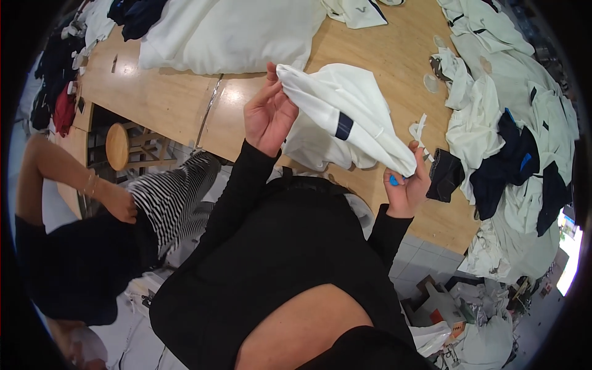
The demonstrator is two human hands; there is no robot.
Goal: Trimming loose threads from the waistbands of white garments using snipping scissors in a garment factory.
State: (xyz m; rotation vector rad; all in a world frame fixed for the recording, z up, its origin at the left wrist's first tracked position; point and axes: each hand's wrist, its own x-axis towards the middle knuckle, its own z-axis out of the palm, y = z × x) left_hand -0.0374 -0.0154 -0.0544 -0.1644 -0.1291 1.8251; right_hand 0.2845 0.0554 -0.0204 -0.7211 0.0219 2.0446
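Note:
I hold a white garment with a dark navy band above the wooden table. My left hand pinches its upper edge between thumb and fingers. My right hand grips the garment's lower corner and also holds a small blue tool. Both my sleeves are black. The rest of the garment drapes onto the table edge between my hands.
Piles of white and navy garments cover the right of the table, and a white heap lies at the far side. Another person in a striped skirt sits at my left beside a round wooden stool. Scraps and boxes litter the floor at lower right.

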